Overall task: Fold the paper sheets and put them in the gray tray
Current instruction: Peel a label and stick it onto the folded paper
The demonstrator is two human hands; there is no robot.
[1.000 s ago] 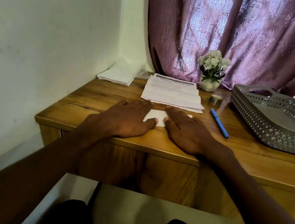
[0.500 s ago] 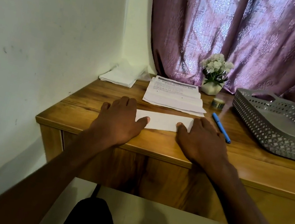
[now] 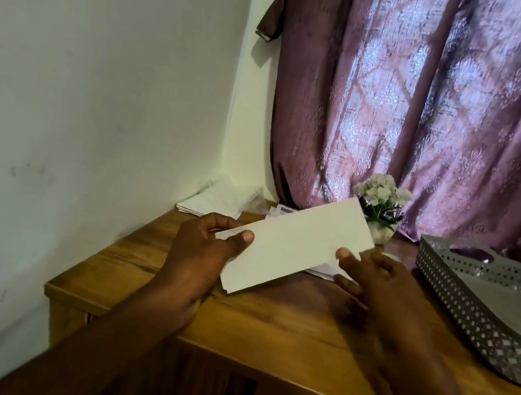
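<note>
My left hand [image 3: 198,256] pinches the near end of the folded paper [image 3: 295,247], thumb on top and fingers curled beneath. My right hand [image 3: 375,287] sits at three o'clock of it, thumb on the paper's lower edge; the blur keeps me from telling whether its fingers grip. The paper is lifted off the table [image 3: 264,323], slanting up toward one o'clock. The gray tray [image 3: 478,298] lies on the table at three o'clock, apart from my hands. Behind the paper a stack of sheets [image 3: 213,203] lies at eleven o'clock, a small flower pot [image 3: 382,208] at one, and purple curtains [image 3: 442,107] hang beyond.
</note>
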